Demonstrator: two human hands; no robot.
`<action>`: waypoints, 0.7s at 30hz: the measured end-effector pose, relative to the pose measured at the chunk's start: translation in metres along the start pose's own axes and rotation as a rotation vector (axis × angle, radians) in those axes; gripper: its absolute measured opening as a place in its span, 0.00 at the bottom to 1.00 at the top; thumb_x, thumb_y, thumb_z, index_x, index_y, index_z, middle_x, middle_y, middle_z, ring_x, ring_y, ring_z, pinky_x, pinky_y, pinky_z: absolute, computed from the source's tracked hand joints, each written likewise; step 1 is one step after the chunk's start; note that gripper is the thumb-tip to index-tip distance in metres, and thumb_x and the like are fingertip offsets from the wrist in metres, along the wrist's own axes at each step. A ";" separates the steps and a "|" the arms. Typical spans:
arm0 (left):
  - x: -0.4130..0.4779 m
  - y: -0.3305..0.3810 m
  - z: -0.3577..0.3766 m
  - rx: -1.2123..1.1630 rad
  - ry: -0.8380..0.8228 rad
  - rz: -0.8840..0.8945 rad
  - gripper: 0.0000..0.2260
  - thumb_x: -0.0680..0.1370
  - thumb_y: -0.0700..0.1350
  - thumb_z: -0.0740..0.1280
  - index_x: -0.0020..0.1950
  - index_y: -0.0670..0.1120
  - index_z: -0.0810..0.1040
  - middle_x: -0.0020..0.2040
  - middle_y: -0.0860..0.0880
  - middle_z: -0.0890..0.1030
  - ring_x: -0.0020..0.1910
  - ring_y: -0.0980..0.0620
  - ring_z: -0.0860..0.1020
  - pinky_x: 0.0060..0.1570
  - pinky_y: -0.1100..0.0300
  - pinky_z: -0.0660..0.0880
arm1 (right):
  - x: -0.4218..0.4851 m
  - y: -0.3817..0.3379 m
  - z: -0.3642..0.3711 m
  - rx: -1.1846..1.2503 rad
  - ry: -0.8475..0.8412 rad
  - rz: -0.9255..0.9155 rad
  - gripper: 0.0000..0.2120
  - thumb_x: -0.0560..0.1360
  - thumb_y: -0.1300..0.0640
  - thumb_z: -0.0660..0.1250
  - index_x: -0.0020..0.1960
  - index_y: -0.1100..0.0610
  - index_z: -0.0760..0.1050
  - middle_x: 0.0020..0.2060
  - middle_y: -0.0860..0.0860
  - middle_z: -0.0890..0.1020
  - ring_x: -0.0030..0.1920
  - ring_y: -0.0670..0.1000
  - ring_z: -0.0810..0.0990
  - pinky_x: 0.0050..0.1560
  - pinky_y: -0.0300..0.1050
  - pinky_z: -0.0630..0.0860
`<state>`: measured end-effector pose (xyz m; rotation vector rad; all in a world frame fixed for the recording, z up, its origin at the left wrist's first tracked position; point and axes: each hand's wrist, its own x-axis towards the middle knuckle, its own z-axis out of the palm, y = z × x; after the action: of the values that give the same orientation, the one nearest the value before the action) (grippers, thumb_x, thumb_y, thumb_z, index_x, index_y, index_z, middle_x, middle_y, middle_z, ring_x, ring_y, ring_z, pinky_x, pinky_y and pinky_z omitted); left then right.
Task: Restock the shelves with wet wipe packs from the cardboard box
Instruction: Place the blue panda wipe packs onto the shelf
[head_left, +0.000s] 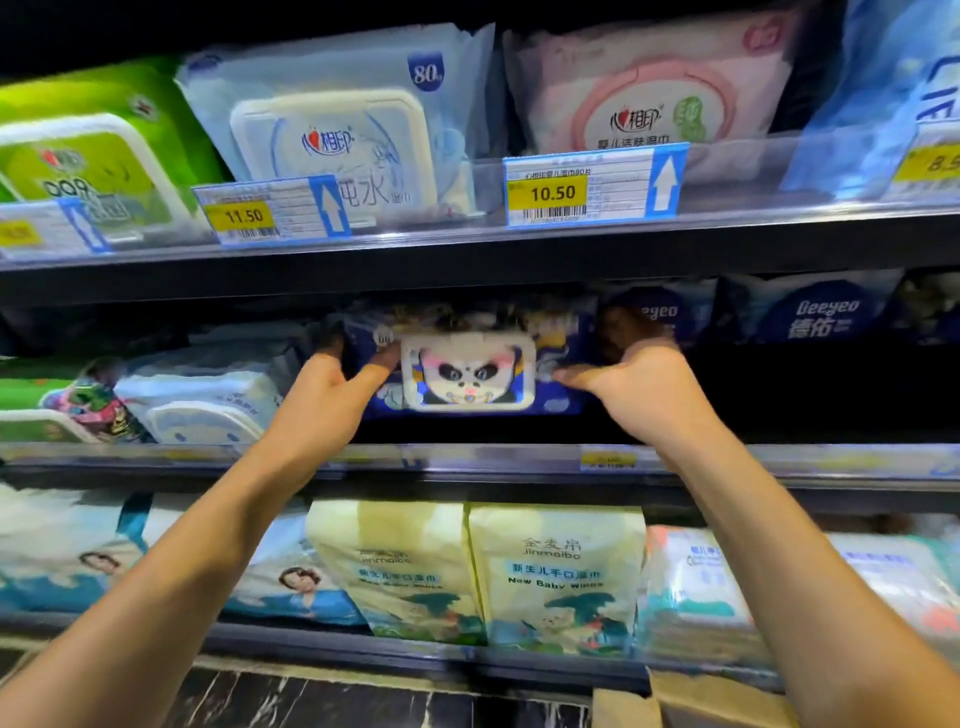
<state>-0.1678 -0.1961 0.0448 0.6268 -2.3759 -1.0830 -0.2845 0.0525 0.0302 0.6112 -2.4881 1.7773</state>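
Store shelves (478, 462) hold rows of wipes. Both hands grip a blue panda-print pack (470, 371) inside the middle shelf: left hand (332, 387) and right hand (631, 376) clasp its ends; it seems raised, though blurred.

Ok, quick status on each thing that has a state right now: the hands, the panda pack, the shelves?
Left hand: grip closed on the pack's left end.
Right hand: grip closed on its right end.
Panda pack: held at the middle shelf, lid shut, facing out.
Middle shelf: dark gap right of the pack.
Cardboard box: only its edge shows.
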 end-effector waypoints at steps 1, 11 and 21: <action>0.003 -0.008 -0.001 -0.007 -0.006 0.028 0.20 0.74 0.59 0.69 0.54 0.44 0.76 0.34 0.41 0.76 0.33 0.51 0.73 0.36 0.51 0.73 | 0.002 0.003 0.004 -0.099 -0.011 0.016 0.23 0.69 0.54 0.81 0.60 0.54 0.77 0.57 0.53 0.84 0.57 0.55 0.83 0.57 0.45 0.77; 0.041 -0.023 0.003 0.416 -0.087 0.208 0.36 0.74 0.39 0.72 0.76 0.61 0.61 0.70 0.51 0.72 0.62 0.46 0.76 0.62 0.55 0.74 | 0.016 -0.016 0.037 -0.436 -0.061 -0.076 0.39 0.73 0.58 0.76 0.76 0.42 0.60 0.75 0.55 0.67 0.70 0.62 0.73 0.66 0.53 0.74; 0.026 -0.008 0.003 0.900 0.056 0.191 0.27 0.74 0.49 0.69 0.72 0.59 0.67 0.65 0.37 0.74 0.57 0.32 0.76 0.53 0.43 0.78 | 0.000 -0.028 0.028 -0.670 -0.044 -0.147 0.35 0.73 0.58 0.73 0.74 0.43 0.62 0.75 0.55 0.63 0.73 0.64 0.66 0.64 0.58 0.73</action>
<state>-0.1889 -0.2137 0.0421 0.6650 -2.7301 0.1410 -0.2700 0.0195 0.0460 0.7413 -2.7341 0.7964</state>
